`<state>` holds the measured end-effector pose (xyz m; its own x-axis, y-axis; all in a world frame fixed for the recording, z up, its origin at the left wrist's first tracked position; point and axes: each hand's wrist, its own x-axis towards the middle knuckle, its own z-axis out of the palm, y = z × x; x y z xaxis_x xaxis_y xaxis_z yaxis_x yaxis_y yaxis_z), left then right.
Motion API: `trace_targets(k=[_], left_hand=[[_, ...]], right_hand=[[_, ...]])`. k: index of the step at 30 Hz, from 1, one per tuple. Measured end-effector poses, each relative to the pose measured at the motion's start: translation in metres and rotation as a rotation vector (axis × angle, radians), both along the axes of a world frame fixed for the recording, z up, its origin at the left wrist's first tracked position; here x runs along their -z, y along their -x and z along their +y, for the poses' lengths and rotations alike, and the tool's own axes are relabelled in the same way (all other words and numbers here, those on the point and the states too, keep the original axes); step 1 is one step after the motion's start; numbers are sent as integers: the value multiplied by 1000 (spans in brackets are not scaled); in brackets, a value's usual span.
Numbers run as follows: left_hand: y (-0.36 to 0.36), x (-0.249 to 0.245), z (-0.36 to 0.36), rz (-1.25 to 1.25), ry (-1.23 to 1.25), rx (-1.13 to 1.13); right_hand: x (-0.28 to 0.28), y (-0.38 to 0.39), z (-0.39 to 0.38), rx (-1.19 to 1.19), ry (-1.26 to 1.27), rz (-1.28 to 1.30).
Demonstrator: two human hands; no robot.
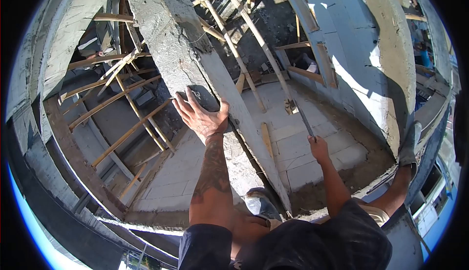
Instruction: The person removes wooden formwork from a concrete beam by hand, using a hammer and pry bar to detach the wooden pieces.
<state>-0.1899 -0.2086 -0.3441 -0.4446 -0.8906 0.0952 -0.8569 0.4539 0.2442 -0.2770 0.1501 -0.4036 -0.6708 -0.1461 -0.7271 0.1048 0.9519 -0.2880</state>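
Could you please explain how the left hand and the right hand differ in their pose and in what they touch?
The left hand is spread open, while the right hand is closed. The left hand lies against the rough concrete beam; the right hand grips a thin dark rod. Both hands are bare.

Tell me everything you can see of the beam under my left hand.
The beam looks like rough grey concrete, long and straight, its pitted top partly sunlit, partly shaded. A dark gap runs along its right side, beside a paler strip. It slants from the picture's top edge down toward your body. Your left hand lies palm down on it, fingers spread.
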Motion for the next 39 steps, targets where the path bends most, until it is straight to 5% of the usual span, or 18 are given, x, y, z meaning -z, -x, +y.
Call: trace_targets(k=[7,16,19,28,34,37,39], left_hand=[[0,0,-1,-32,-11,-31],[-1,2,-2,-29,8,-57],[1,3,-2,-36,15,-57],[1,0,-1,-16,25,-35],[-4,6,-4,12,55,-12],[-5,6,-3,12,17,-18],[-6,6,-4,8,-22,-28]], right_hand=[[-14,-69,85,128,-81,-137],[-20,-103,79,229,91,-102],[-46,-92,48,295,313,-152],[-50,-65,-21,-14,175,-96],[-12,-35,-99,-118,507,-54],[7,-20,-154,-277,424,-110],[31,-26,-179,-120,578,-131]])
